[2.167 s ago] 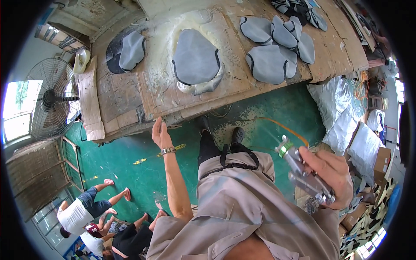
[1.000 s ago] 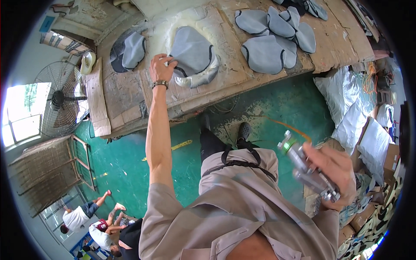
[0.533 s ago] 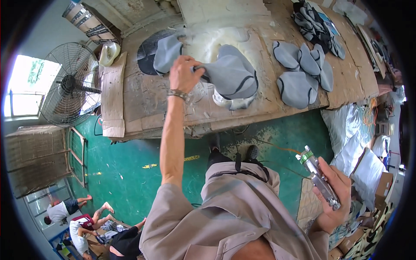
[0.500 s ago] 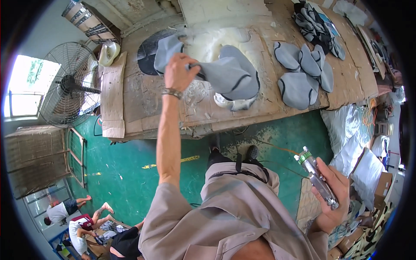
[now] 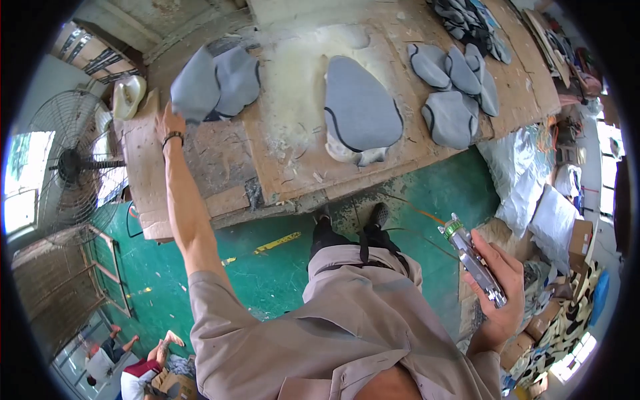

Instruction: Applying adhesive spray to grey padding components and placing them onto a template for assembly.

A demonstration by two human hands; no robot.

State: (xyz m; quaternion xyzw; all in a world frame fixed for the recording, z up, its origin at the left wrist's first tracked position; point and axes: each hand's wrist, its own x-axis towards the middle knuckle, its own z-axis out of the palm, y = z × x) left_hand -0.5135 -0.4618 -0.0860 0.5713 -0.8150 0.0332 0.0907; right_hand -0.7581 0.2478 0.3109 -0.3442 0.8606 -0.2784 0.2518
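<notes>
Out over the left part of the table, my left hand pinches the near edge of a grey fabric piece. That piece overlaps another grey piece beside it. In the middle of the table lies a large rounded grey piece with black edging. Whitish, crusted material shows under its near end. My right hand, held out at the right of my body, is wrapped round a silver spray gun with a green ring. The gun is apart from the table, with a thin orange hose near its tip.
Several more grey pieces lie at the table's right, with a dark pile behind them. A large fan stands at the left beside a yellowish moulded form. The cardboard-covered table has residue on it. Other people sit at lower left.
My left hand has carried the grey piece from the middle of the table to the left. The large piece beneath it is now uncovered. My right hand keeps the spray gun.
</notes>
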